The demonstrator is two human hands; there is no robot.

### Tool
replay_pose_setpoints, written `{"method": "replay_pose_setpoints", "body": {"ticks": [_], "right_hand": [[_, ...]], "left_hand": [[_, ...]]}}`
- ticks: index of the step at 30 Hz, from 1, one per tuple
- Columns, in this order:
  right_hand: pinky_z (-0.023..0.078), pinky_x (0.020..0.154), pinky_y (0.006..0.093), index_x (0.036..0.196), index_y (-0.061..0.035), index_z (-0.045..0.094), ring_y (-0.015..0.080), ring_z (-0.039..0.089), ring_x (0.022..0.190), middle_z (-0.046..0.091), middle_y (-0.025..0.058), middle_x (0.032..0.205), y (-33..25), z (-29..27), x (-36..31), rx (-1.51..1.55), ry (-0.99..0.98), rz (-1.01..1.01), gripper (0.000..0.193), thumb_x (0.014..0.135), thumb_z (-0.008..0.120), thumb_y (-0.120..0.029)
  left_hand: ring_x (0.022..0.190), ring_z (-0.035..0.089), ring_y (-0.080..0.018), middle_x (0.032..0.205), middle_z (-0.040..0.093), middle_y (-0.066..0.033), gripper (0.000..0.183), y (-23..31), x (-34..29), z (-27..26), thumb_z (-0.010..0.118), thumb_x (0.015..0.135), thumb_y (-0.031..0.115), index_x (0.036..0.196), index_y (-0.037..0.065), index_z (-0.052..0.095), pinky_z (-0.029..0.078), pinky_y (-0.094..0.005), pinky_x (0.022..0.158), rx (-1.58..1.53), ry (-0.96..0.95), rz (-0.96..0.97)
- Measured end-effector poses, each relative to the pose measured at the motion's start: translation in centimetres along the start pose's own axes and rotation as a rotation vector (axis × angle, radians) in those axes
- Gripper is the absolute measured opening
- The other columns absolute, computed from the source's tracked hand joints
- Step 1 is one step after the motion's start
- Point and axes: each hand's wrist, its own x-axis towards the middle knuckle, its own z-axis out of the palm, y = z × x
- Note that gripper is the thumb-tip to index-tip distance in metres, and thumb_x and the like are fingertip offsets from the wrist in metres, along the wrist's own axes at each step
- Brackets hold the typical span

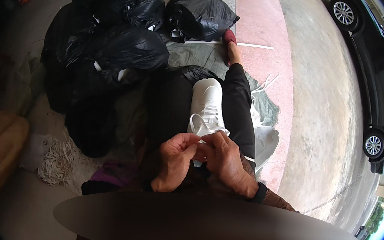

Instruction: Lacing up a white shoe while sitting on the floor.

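A white lace-up shoe [207,94] lies between my thighs, its toe pointing away from me. White laces [210,115] cross its front, and one loop of lace [196,122] stands up at the left. My left hand [177,160] and my right hand [223,159] meet over the shoe's near end. Fingertips of both are pinched together on the shoelace, though the exact grip is partly hidden by the fingers. The shoe's heel part is covered by my hands.
Several filled black plastic bags [129,47] are heaped ahead and left. Another white shoe [266,143] lies beside my right leg, with loose laces [266,83] beyond it. A pile of white laces [56,163] sits at lower left. A dark car [374,80] stands at far right.
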Motion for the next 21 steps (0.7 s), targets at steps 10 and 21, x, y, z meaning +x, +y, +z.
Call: {"method": "replay_pose_setpoints", "body": {"ticks": [10,21], "right_hand": [[0.053,0.061,0.0302,0.097,0.0003,0.052,0.0186,0.064,0.065,0.064,0.0083,0.081,-2.1,-2.1,-0.9,0.739,-0.182,0.615,0.004,0.098,0.053,-0.003],[0.047,0.052,0.0225,0.09,-0.0038,0.053,0.0097,0.052,0.053,0.051,0.0016,0.063,-0.2,-5.4,-2.6,0.916,-0.091,0.334,0.022,0.103,0.055,-0.022]], "left_hand": [[0.089,0.07,-0.028,0.103,0.069,-0.0223,0.023,1.2,-3.0,-2.5,0.058,0.096,0.008,0.116,-0.002,0.052,0.059,-0.0411,0.084,-0.189,0.006,0.0],[0.077,0.066,-0.0152,0.09,0.07,-0.0105,0.013,-2.4,-3.3,-4.8,0.068,0.09,0.008,0.098,0.0,0.063,0.055,-0.0305,0.072,0.346,-0.098,-0.035]]}}
